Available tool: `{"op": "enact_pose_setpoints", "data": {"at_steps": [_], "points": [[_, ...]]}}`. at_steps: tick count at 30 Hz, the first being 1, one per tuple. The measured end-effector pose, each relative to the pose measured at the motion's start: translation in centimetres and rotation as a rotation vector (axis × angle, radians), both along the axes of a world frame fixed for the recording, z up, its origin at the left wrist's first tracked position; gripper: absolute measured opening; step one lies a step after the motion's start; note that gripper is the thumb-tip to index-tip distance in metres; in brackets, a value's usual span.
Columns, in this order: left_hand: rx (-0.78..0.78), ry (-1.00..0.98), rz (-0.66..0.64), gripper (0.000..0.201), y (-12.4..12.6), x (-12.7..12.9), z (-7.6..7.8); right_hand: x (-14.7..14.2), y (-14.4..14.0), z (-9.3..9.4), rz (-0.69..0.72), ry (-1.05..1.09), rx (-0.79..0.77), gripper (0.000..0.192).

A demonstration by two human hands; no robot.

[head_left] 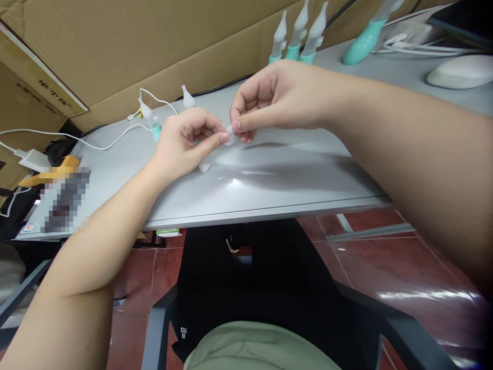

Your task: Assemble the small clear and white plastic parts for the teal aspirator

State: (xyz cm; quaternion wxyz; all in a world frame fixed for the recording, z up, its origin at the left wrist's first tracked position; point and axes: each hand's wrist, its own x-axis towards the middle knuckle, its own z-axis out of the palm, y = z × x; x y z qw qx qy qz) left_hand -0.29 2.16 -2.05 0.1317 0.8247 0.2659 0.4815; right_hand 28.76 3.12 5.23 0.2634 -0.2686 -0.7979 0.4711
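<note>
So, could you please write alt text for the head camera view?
Two bare hands, left hand and right hand, pinch a small clear plastic piece between them above a grey table. Teal-and-white devices stand at the back by a cardboard wall.

Glossy grey table (269,174), matt brown cardboard (154,41), clear plastic cap (229,132).

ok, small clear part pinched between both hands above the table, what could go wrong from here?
1. The clear part is held only by the fingertips of the left hand and right hand; a slip could drop it onto the grey table, where it may be hard to spot.
2. The teal device with its white cable sits just behind the left hand; a wrist move might snag or tip it.
</note>
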Motion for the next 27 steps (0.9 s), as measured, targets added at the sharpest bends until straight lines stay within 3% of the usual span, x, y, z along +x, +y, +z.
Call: {"op": "enact_pose_setpoints", "data": {"at_steps": [9, 16, 21, 27], "points": [[-0.014, 0.042, -0.005, 0.057, -0.6, 0.0, 0.5, 0.1, 0.8, -0.7, 0.053, 0.014, -0.124, 0.017], [-0.026, 0.074, -0.022, 0.062, -1.1, -0.1, 0.9, -0.1, 1.8, -1.6, 0.124, 0.011, -0.090, 0.022], [0.041, 0.052, -0.123, 0.054, -0.6, -0.5, 0.7, -0.1, 2.2, -2.1, 0.163, 0.031, -0.089, 0.024], [0.021, 0.063, -0.106, 0.057, -0.8, -0.2, 0.9, 0.1, 2.3, -2.0, 0.197, 0.047, -0.132, 0.026]]}}
